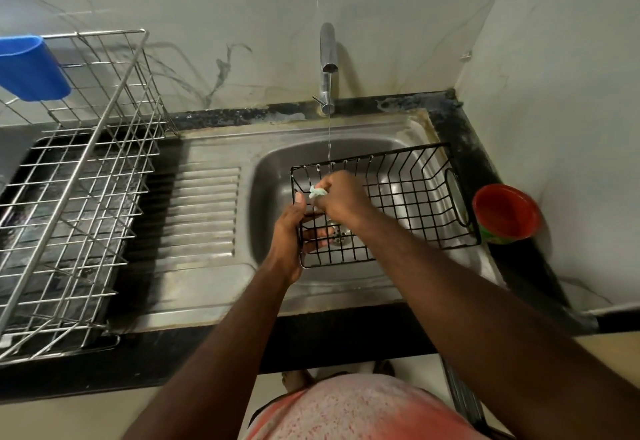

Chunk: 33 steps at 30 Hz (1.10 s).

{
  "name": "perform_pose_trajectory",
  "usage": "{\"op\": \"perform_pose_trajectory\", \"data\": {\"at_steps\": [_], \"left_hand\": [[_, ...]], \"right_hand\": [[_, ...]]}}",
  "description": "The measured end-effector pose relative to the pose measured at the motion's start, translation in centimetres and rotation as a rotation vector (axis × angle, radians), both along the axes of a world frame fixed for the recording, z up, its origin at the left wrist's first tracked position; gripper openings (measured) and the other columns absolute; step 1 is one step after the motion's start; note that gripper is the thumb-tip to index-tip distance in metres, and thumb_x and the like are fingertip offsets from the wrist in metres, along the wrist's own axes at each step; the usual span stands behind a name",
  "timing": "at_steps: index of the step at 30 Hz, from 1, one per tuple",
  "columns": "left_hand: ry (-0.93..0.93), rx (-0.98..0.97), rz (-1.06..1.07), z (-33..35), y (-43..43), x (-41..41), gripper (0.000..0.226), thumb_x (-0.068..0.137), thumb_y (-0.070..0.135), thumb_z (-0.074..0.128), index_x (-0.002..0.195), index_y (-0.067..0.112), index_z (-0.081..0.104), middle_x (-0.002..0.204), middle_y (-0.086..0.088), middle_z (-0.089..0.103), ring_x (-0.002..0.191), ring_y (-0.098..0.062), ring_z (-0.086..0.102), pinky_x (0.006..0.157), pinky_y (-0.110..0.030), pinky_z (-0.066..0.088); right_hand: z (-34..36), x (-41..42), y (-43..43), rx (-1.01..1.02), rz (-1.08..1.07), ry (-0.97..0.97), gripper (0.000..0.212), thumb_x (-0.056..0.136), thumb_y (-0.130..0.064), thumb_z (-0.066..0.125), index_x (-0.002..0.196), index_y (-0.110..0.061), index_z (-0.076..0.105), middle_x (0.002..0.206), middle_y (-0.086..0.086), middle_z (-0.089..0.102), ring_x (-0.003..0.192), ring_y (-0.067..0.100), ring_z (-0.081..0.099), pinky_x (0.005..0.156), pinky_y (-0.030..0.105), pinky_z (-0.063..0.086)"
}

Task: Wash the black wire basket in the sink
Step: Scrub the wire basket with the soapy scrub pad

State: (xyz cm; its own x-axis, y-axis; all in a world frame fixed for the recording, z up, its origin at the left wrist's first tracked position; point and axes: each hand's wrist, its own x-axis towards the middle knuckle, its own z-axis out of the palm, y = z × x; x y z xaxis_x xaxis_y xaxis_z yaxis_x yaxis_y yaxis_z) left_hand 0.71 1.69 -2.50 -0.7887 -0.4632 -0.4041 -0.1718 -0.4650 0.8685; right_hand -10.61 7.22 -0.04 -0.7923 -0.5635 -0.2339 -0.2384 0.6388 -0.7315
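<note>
Hands first: left hand [289,232] clamped on the left end wall of the black wire basket [391,197], thumb up on the rim, fingers curled through under the wires. Right hand [341,195] closed round a pale green scrubbing pad [317,192], pressed against the basket's upper left corner, just beside the left thumb. Basket held over the bowl of the steel sink [277,169], tilted, far rim raised toward the wall, right end close to the sink's right edge. Thin stream of water [329,128] falling from the tap [327,59] onto the far rim, right by the right hand. Drain [341,233] visible through the basket floor. Ribbed draining board [204,211] left of the bowl. Further left, on the dark table [346,339], a large steel wire dish rack [79,204] with a blue plastic cup holder [31,67] hooked on its upper rail. Right of the sink, near the basket's right end, a red bowl [505,213] on the table in the corner. Marbled pale wall [242,7] behind.
</note>
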Motion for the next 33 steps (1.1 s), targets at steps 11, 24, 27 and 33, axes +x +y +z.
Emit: {"op": "perform_pose_trajectory", "data": {"at_steps": [11, 24, 27, 33], "left_hand": [[-0.014, 0.019, 0.028, -0.4, -0.7, -0.2, 0.042, 0.101, 0.047, 0.045, 0.092, 0.017, 0.073, 0.090, -0.006, 0.074, 0.080, -0.020, 0.069, 0.067, -0.033, 0.055], [-0.090, 0.044, 0.145, -2.5, -2.1, -1.2, 0.017, 0.085, 0.026, 0.052, 0.094, 0.016, 0.063, 0.095, -0.005, 0.070, 0.089, -0.027, 0.066, 0.068, -0.035, 0.050], [-0.079, 0.046, 0.149, -2.8, -2.2, -1.4, 0.029, 0.072, 0.021, 0.056, 0.101, 0.017, 0.058, 0.094, -0.003, 0.069, 0.101, -0.027, 0.063, 0.072, -0.035, 0.048], [-0.092, 0.108, 0.112, -3.0, -2.4, -0.8, 0.045, 0.085, -0.007, 0.035, 0.122, 0.013, 0.051, 0.097, -0.013, 0.061, 0.081, -0.024, 0.061, 0.067, -0.033, 0.051]], "right_hand": [[0.3, 1.7, 1.4, 0.096, 0.297, -0.086, 0.018, 0.085, -0.008, 0.071, 0.103, -0.008, 0.068, 0.095, 0.008, 0.069, 0.075, 0.018, 0.068, 0.059, 0.030, 0.056], [-0.6, 0.2, 2.2, 0.150, 0.235, -0.270, 0.021, 0.082, -0.003, 0.071, 0.102, -0.004, 0.067, 0.094, 0.013, 0.068, 0.082, 0.025, 0.070, 0.073, 0.036, 0.060], [-1.8, 0.8, 2.0, 0.350, 0.351, -0.092, 0.022, 0.079, -0.007, 0.074, 0.100, -0.002, 0.071, 0.099, 0.013, 0.071, 0.089, 0.026, 0.069, 0.082, 0.040, 0.058], [-2.7, 1.5, 1.8, 0.244, 0.416, -0.462, 0.027, 0.081, -0.005, 0.074, 0.108, -0.007, 0.069, 0.105, 0.010, 0.069, 0.094, 0.025, 0.069, 0.082, 0.039, 0.059]]}}
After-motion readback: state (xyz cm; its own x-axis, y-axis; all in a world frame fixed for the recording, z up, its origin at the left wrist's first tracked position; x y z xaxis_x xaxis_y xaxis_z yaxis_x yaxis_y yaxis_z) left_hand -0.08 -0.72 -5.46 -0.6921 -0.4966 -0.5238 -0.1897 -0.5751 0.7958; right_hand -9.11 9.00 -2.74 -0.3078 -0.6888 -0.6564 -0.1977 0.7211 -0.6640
